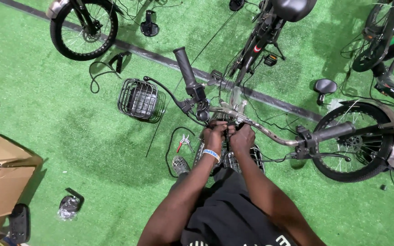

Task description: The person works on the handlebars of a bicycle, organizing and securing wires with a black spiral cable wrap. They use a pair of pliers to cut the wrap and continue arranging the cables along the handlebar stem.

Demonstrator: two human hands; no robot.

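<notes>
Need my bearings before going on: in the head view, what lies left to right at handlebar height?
Brown cardboard box → black wire basket → left black handlebar grip → left hand → right hand → right grey handlebar grip → spoked rear wheel.

Single head-worn view, steep downward look, close over handlebar (251, 123), green turf floor (69, 136) filling frame, other bikes at top edge
</notes>
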